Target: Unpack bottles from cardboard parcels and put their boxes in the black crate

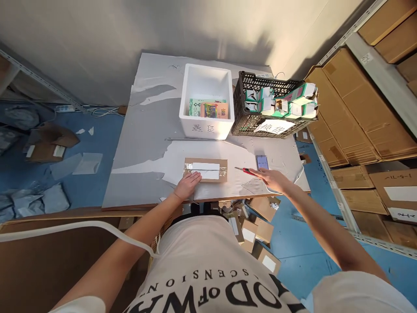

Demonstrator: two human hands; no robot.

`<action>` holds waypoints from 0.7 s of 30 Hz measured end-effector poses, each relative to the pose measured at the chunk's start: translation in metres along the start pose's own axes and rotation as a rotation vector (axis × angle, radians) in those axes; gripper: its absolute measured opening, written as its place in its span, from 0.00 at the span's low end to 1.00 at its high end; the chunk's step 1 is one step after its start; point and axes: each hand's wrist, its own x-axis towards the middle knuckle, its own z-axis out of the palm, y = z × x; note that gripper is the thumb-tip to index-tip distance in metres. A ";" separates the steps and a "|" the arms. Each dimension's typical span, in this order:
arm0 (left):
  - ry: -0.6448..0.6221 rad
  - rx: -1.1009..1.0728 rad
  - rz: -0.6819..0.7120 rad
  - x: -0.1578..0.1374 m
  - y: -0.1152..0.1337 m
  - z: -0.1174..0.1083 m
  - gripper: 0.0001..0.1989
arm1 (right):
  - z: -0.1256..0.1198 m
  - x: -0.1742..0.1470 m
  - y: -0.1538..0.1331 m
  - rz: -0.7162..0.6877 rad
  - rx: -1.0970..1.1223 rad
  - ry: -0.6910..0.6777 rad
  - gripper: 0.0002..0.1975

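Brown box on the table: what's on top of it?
On top of the brown box are a white label and shiny tape, with the left hand over its near left corner. What the hand covers there can't be seen.

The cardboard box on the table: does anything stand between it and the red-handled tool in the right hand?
Nothing visible does. The red-handled tool in the right hand points across the table toward the box. The left hand rests on the box's near left corner, away from that gap.
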 end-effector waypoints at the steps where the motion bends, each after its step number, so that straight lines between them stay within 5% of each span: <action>1: -0.017 0.011 -0.004 0.003 0.004 -0.005 0.18 | 0.010 -0.007 0.000 0.074 0.137 0.071 0.25; 4: -0.073 0.070 -0.055 0.018 0.013 -0.023 0.21 | 0.052 -0.014 -0.020 0.347 0.668 0.239 0.27; 8: -0.125 0.203 -0.176 0.047 0.015 -0.036 0.50 | 0.105 0.000 -0.063 0.516 1.188 0.321 0.38; 11: -0.232 0.232 -0.223 0.061 0.012 -0.035 0.60 | 0.127 0.010 -0.081 0.509 1.299 0.383 0.40; 21: -0.268 0.178 -0.274 0.063 0.010 -0.033 0.56 | 0.123 0.008 -0.075 0.462 1.310 0.291 0.37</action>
